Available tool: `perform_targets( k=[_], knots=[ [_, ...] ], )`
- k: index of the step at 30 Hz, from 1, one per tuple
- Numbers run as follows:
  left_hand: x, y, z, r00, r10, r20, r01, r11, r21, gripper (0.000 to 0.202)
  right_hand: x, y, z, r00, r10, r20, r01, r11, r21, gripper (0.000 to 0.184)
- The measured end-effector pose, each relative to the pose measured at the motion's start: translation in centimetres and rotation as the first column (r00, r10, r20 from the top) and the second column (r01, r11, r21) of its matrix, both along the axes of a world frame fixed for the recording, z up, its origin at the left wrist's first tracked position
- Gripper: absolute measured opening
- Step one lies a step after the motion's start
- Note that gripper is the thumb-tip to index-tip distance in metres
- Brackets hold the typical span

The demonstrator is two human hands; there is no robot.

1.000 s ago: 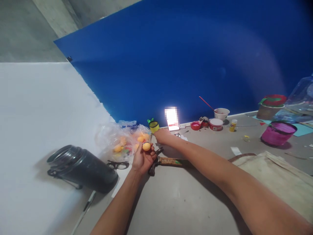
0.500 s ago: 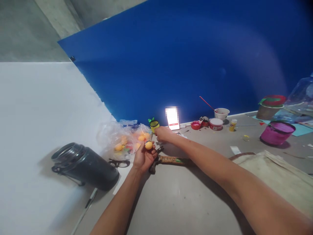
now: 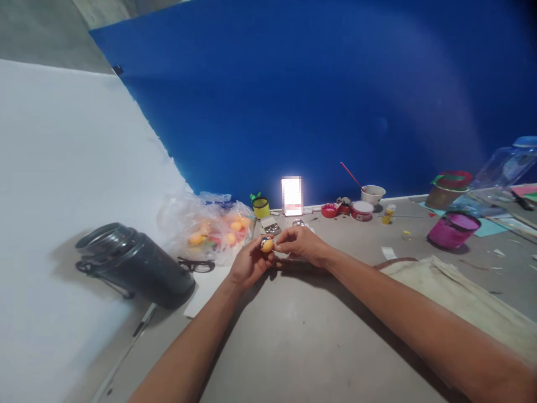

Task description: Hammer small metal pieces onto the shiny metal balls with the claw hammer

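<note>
My left hand (image 3: 247, 264) is closed around a small orange ball (image 3: 267, 244), held up at its fingertips above the grey floor. My right hand (image 3: 298, 244) has its fingers pinched together right beside the ball, touching it; whether it holds something tiny I cannot make out. Just left of both hands lies a clear plastic bag (image 3: 205, 232) with several more orange and red pieces in it. The hammer seen earlier is hidden under my right wrist.
A dark jar (image 3: 134, 266) lies on its side on the white sheet (image 3: 62, 184). Black scissors (image 3: 195, 264) lie by the bag. A lit phone (image 3: 292, 196), yellow cup (image 3: 260, 207), paint pots (image 3: 361, 210), pink tub (image 3: 453, 229) and cloth (image 3: 457, 291) sit before the blue board (image 3: 314, 95).
My right hand came back from near the phone and yellow cup and met the ball in my left hand. The view tilted slightly.
</note>
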State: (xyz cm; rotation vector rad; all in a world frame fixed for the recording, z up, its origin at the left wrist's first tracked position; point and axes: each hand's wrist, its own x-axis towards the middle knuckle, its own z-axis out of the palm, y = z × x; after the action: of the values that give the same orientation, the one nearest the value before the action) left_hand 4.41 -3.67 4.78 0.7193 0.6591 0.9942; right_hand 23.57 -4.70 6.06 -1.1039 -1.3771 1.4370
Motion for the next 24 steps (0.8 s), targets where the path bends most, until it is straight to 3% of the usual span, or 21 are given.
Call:
perform_targets(
  k=[8,16,19,24],
  knots=[
    [0.9,-0.8,-0.9,0.998,-0.029,-0.056,0.027,0.999,-0.021,0.020,0.5,-1.7,-2.1,0.983,-0.013,-0.182,0.001,0.998,-0.067,0.037],
    [0.8,-1.1,-0.3,0.999,-0.031,-0.006,0.031,0.998,-0.058,0.021,0.9,-2.1,-1.6,0.986,-0.035,-0.162,0.029,0.999,-0.039,0.032],
    [1.1,-1.6,-0.3,0.993,-0.064,-0.103,0.065,0.998,0.000,0.019,0.4,-2.5,-1.5,0.996,-0.034,-0.081,0.037,0.999,0.039,0.025],
    [1.4,-2.4,-0.3,0.968,-0.114,-0.225,0.136,0.987,0.086,0.025,0.0,-3.0,-1.5,0.980,-0.159,0.119,0.121,0.953,0.278,0.006]
  ],
)
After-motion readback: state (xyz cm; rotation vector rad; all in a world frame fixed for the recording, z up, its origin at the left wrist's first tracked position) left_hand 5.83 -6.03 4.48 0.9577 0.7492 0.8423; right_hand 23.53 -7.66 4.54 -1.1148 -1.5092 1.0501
